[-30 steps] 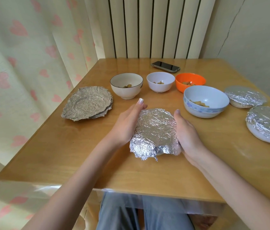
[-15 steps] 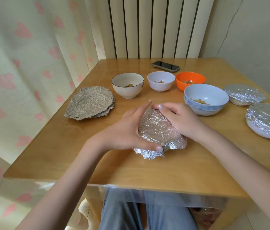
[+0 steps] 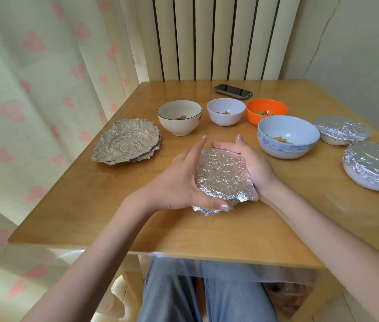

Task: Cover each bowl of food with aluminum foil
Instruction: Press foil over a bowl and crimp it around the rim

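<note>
Compared with the frame half a second before, the right hand (image 3: 251, 163) has drawn back from the top of the foil-wrapped bowl (image 3: 224, 177) to its right flank, exposing the crinkled cover. The wooden table (image 3: 230, 233) carries everything. The foil-wrapped bowl sits near the table's middle, between both hands. The left hand (image 3: 183, 180) cups its left side, fingers extended along the far edge and thumb pressing the near foil skirt; the right hand curls round the right side and far rim. At right lie two foil-covered dishes, one near (image 3: 375, 168) and one farther (image 3: 342, 132). A stack of used foil sheets (image 3: 128, 144) lies at left. Uncovered bowls holding food pieces stand behind: a blue-patterned bowl (image 3: 288, 137), a cream bowl (image 3: 179, 117), an orange bowl (image 3: 267, 110) and a small white bowl (image 3: 226, 112). A phone (image 3: 232, 90) lies at the far edge.
</note>
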`<state>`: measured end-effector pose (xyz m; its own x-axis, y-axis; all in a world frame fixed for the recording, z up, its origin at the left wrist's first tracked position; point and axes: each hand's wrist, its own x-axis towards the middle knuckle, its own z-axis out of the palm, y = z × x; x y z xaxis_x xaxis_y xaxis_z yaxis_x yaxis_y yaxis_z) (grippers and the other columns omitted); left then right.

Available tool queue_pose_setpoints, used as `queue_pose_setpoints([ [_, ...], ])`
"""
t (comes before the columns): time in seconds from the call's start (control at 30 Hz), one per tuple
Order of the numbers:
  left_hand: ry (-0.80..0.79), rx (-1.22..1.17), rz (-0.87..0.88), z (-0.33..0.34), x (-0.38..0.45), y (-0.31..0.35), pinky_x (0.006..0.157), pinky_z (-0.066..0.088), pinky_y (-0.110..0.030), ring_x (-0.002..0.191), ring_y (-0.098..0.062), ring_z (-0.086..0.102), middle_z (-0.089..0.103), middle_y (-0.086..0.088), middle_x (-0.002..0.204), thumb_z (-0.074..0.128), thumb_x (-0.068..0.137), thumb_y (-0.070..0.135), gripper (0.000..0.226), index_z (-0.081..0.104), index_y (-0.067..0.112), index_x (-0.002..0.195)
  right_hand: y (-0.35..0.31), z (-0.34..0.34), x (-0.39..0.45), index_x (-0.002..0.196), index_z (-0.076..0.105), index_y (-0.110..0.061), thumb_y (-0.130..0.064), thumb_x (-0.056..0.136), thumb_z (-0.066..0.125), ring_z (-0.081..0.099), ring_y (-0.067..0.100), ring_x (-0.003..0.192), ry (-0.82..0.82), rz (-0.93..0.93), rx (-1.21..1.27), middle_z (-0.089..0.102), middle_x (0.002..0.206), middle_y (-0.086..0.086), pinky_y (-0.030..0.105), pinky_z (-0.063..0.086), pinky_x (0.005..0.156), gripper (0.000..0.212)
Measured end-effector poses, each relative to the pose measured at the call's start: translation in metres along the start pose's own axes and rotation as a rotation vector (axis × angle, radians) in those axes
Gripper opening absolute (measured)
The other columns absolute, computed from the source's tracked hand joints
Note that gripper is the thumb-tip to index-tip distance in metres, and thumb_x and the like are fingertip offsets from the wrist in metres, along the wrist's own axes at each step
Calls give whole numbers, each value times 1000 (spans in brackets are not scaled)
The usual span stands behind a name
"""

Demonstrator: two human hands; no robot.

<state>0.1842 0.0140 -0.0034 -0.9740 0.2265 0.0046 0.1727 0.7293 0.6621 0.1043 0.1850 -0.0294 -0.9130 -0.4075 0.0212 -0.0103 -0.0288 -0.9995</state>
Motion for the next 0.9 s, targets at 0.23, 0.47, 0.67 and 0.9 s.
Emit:
queue_pose_setpoints([
  [0.23,-119,-44,106,-24,-4,-15,123,-1,-45,147,-1,-17,-22,18,159,82,39,75,149,-22,54,144,-11,-12,-25,126,59,-14,-56,94,27,53,4,119,391,-191,-241,61,125,-5,31,36,109,62],
  [0.47,-54,-86,85,-6,3,-21,116,9,-19,145,9,3,-1,22,159,94,55,40,144,-12,44,152,6,38,-45,144,38,-23,-44,97,42,41,10,128,467,-42,-150,47,139,-4,41,30,113,52],
  [0.67,166,-176,2,18,-5,-9,110,13,-10,137,12,13,15,17,152,97,48,37,152,-10,32,155,3,26,-28,118,62,-16,-42,97,43,55,17,114,410,-45,-211,64,121,1,40,39,104,38],
  [0.9,460,-292,-77,61,-6,10,82,9,15,104,21,17,19,10,133,97,46,33,150,-6,23,156,-2,-26,-15,137,45,-36,-56,92,39,42,-3,129,-99,-85,-313,45,143,-13,20,34,107,51],
])
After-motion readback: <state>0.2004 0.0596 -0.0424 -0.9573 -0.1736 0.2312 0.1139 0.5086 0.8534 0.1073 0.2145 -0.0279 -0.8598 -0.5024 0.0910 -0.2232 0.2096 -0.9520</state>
